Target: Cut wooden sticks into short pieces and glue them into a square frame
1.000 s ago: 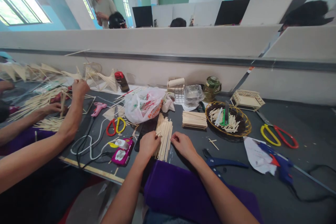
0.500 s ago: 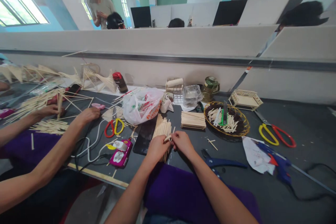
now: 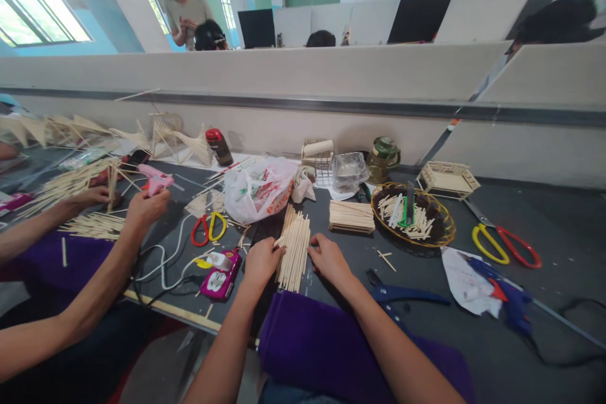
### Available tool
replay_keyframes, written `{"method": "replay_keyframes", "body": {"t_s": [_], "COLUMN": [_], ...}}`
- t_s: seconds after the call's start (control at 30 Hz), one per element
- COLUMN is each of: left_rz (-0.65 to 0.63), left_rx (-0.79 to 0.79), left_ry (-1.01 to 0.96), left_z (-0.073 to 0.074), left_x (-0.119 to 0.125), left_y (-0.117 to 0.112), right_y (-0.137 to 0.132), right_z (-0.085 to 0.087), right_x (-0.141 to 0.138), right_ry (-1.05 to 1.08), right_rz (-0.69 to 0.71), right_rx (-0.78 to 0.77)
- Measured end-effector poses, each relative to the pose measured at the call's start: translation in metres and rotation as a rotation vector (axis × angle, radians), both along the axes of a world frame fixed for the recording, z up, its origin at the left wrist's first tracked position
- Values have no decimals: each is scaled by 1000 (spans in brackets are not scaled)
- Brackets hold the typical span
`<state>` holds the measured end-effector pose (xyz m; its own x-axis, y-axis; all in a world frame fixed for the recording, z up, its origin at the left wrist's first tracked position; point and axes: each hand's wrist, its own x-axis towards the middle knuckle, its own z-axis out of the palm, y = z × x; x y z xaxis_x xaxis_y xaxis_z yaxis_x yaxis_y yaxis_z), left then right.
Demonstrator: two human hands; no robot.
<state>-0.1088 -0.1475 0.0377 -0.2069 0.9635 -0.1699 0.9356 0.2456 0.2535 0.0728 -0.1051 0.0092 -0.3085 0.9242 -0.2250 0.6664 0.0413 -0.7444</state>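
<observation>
Where the two hands meet on the dark table (image 3: 568,227), a bundle of sticks (image 3: 294,246) lies flat between them, pointing away from the wrists. Left hand (image 3: 262,260): fingers curled, thumb and forefinger pinched on one stick end at the bundle's left edge. Right hand (image 3: 327,259): fingers bent, tips touching the bundle's right edge; whether it has hold of anything cannot be told. Just left of the left hand, a pink power strip (image 3: 220,274). Just right of the right hand, blue pliers (image 3: 400,295). Beyond the right hand, a stack of short sticks (image 3: 350,216).
</observation>
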Motion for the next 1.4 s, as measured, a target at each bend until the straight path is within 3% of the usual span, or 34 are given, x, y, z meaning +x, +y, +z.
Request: {"method": "replay_keyframes", "body": {"t_s": [0.47,0.67,0.87,0.97,1.03,1.13,1.27,1.4], "left_rz": [-29,-65,-21,8,-1,-13,10,5], "left_rx": [-32,-44,20,80,61,-94,-275,-339], "left_ry": [214,231,169,-134,-507,-1033,-1338,-1620], "left_z": [6,6,10,15,19,24,31,30], "left_x": [19,23,16,15,20,38,65,83], "left_y": [5,10,13,13,12,8,4,2], "right_y": [-14,-17,-20,-20,-19,-16,-11,-5], "right_z": [7,8,8,11,16,30,48,52], "right_x": [13,20,27,30,32,34,45,64], "right_ry": [57,108,187,253,389,697,928,1000], "right_rz": [19,7,-9,-8,-30,-84,-118,-192], "right_rx": [48,50,23,-9,-75,-168,-208,-239]}}
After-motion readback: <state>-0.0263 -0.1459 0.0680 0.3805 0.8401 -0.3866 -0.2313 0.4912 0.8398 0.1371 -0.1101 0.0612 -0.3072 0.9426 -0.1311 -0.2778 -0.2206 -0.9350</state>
